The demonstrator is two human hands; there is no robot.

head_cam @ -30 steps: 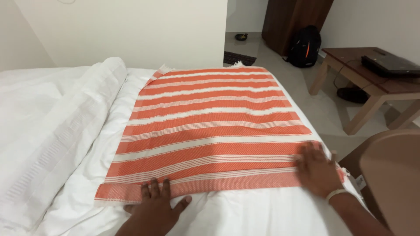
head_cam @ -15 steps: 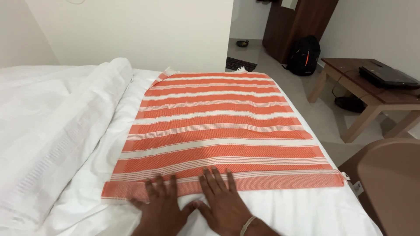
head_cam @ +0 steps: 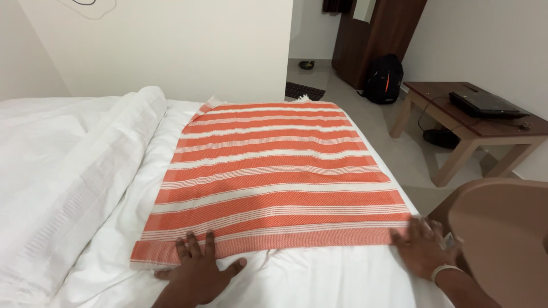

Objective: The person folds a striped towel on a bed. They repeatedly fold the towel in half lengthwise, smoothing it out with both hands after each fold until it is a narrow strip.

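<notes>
**Both hands flat on the striped towel's near edge**

Grip: none closed. Left hand (head_cam: 200, 271) lies open, fingers spread on the near left corner of the orange-and-white striped towel (head_cam: 274, 174); right hand (head_cam: 422, 248) lies open at the near right corner. Towel rests flat on the white bed (head_cam: 319, 282), stripes crosswise, length pointing away from me.

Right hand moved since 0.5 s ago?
Yes. The right hand slid right along the striped towel near edge, from beside the left hand to the right corner.
</notes>
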